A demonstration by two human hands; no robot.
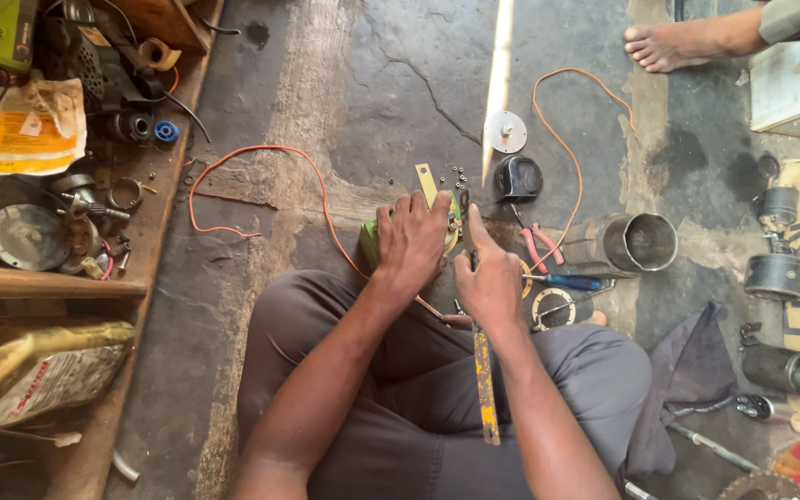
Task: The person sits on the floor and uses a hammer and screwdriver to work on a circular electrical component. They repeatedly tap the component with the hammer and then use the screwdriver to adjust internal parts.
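Hands first: my left hand (411, 243) lies palm-down with fingers curled over 1 green-and-yellow part (370, 243) on the concrete floor (400, 83) just beyond my knees, pressing it in place, and 1 flat yellow strip (428, 183) sticks out from under that hand toward the far side. My right hand (488, 278) sits just right of it, fingers wrapped tight around 1 long tool with a worn yellow handle (484, 389) whose shaft runs back over my lap; its tip is hidden between my hands, so I cannot tell what it touches. 1 orange wire (252, 185) loops across the floor to the left and passes under my left wrist. Just past my fingers lie several small dark screws (458, 174), too tiny to count. To the right I see 1 pair of red-handled pliers (541, 243), 1 blue-handled screwdriver (567, 281), 1 black cap (517, 176), 1 silver disc (506, 131) and 1 metal cylinder housing (639, 243). Far right, 1 bare foot (664, 44) of another person rests on the floor.
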